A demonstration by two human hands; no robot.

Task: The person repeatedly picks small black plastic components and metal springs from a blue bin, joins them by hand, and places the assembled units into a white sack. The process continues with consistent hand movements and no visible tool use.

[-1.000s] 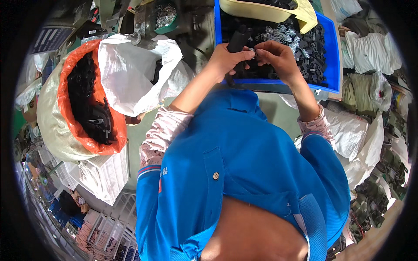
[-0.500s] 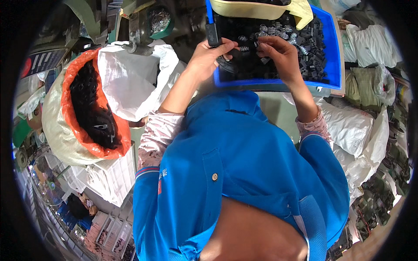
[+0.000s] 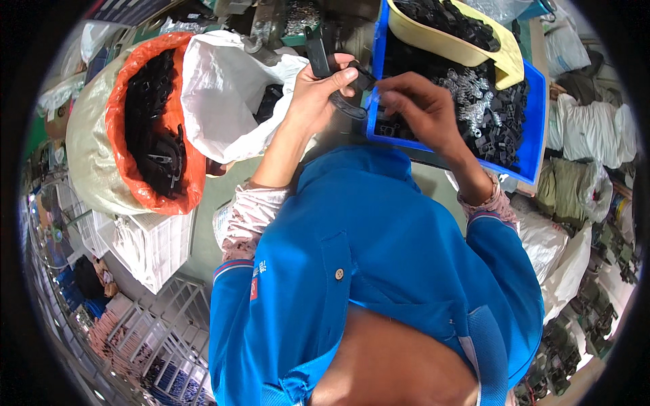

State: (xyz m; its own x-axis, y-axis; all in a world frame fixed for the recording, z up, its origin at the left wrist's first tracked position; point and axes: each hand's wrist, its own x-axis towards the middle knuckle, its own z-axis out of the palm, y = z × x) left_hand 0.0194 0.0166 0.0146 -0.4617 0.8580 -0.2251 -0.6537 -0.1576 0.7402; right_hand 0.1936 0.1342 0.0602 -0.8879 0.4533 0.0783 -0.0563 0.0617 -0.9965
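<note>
My left hand (image 3: 317,95) is closed around a black plastic part with a flat, block-shaped end (image 3: 317,55) standing above the fingers. A curved black piece (image 3: 348,107) sticks out below that hand, and a small black piece (image 3: 363,76) shows past its fingertips. Close by on the right, my right hand (image 3: 425,111) is pinched at the fingertips, slightly blurred, over the left rim of a blue tray (image 3: 535,166). What those fingers hold is hidden. Silvery coil springs (image 3: 476,101) and many small black plastic pieces (image 3: 502,143) lie in the tray.
A yellow scoop (image 3: 509,73) filled with black pieces rests across the tray's far side. On my left stands an orange-lined sack (image 3: 191,184) of black parts, beside a white bag (image 3: 213,111). A green container (image 3: 293,40) of small metal pieces sits farther back.
The view has shifted, so tray and sacks appear elsewhere. The left hand has turned the black part, bringing its curved piece into clearer sight. The right hand has moved away from the springs toward the tray's left rim.
</note>
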